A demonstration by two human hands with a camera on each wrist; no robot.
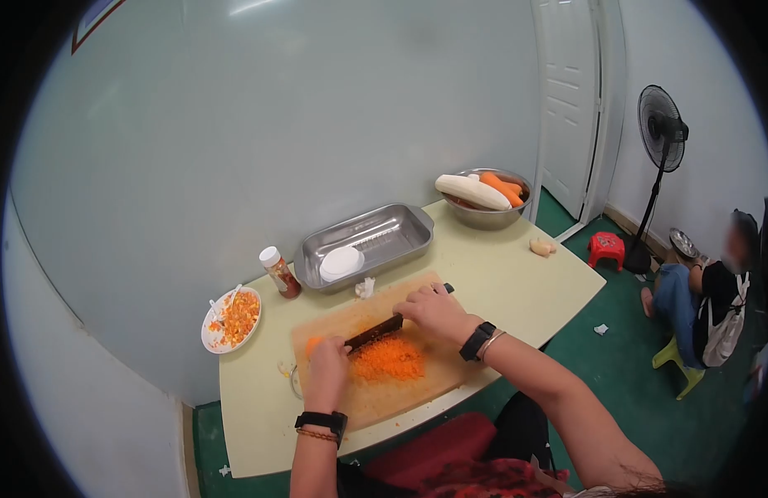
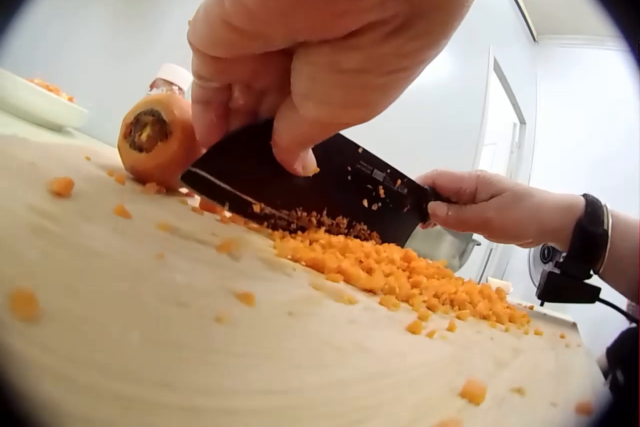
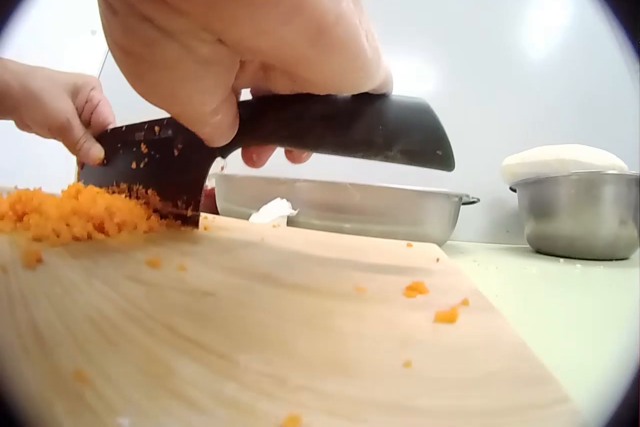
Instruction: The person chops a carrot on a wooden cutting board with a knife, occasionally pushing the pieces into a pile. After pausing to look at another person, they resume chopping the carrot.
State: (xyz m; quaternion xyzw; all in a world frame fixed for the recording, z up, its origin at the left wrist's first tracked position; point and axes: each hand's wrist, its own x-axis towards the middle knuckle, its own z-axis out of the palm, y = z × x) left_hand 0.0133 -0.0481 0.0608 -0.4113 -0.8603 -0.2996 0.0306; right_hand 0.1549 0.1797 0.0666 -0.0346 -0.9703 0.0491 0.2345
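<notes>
A dark cleaver (image 1: pixel 375 334) lies across the wooden cutting board (image 1: pixel 400 407), its edge at a heap of chopped carrot (image 1: pixel 390 361). My right hand (image 1: pixel 438 314) grips the black handle (image 3: pixel 350 129). At the blade's front end, my left hand (image 1: pixel 327 373) pinches the top of the blade (image 2: pixel 330 182) between thumb and fingers. Bits of carrot stick to the blade's side. Beside my left hand rests a carrot piece (image 2: pixel 158 139) with a dark stem end.
Behind the board stand a metal tray (image 1: pixel 409 228) with a white round item, a red-filled jar (image 1: pixel 280 274) and a plate of chopped food (image 1: pixel 209 336). A vegetable bowl (image 1: pixel 487 219) is at the back right. A person (image 1: pixel 716 286) sits at the far right.
</notes>
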